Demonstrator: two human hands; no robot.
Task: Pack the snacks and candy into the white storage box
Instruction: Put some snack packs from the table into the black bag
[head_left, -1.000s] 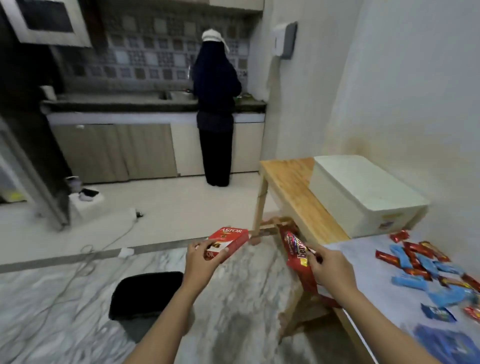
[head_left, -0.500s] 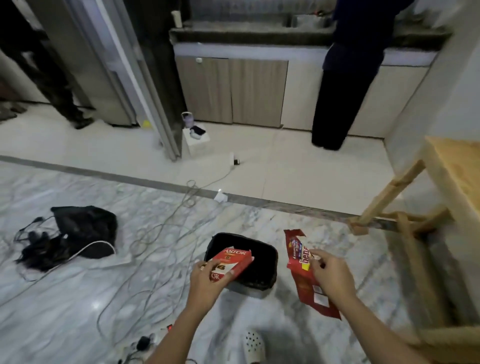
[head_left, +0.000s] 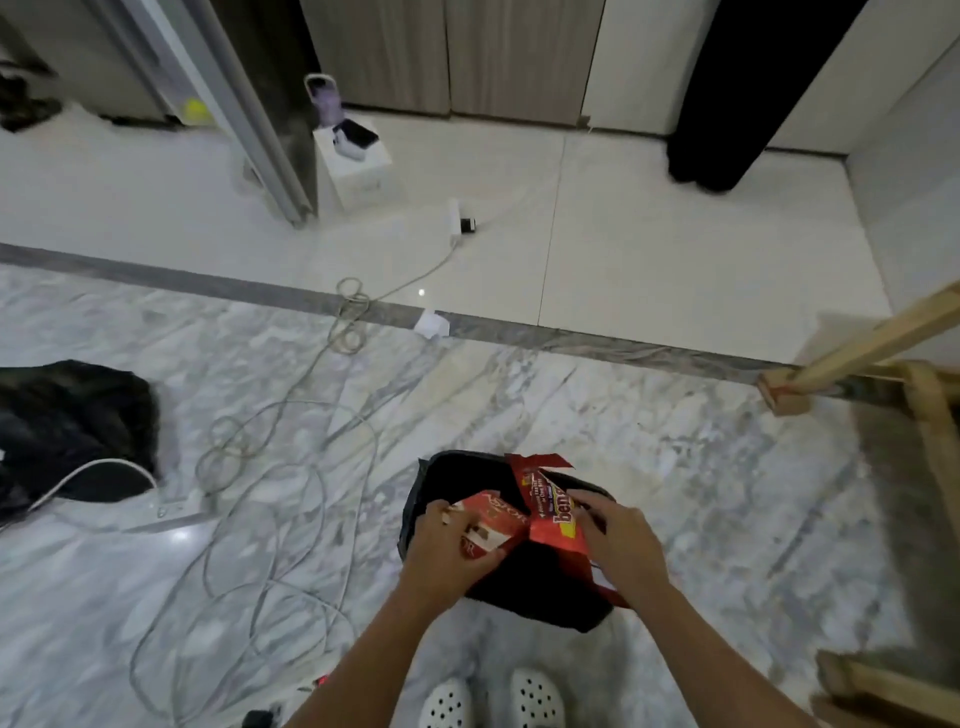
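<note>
My left hand (head_left: 451, 548) grips a red Astor snack box (head_left: 493, 522) over the open mouth of a black bin (head_left: 540, 587) on the floor. My right hand (head_left: 618, 540) holds a torn red snack wrapper (head_left: 550, 512) right beside the box, also over the bin. The two packages touch each other. The white storage box and the table top are out of view.
White cables (head_left: 291, 467) loop across the marble floor at left, beside a black bag (head_left: 67, 426). Wooden table legs (head_left: 883, 338) stand at the right edge. A small white box (head_left: 358, 166) sits near a door frame. A person in dark clothing (head_left: 748, 88) stands at the cabinets. My white shoes (head_left: 493, 701) are below.
My view has tilted down and closer to the floor. Both hands have come together over the black bin, lowering the Astor box and the red wrapper to its mouth.
</note>
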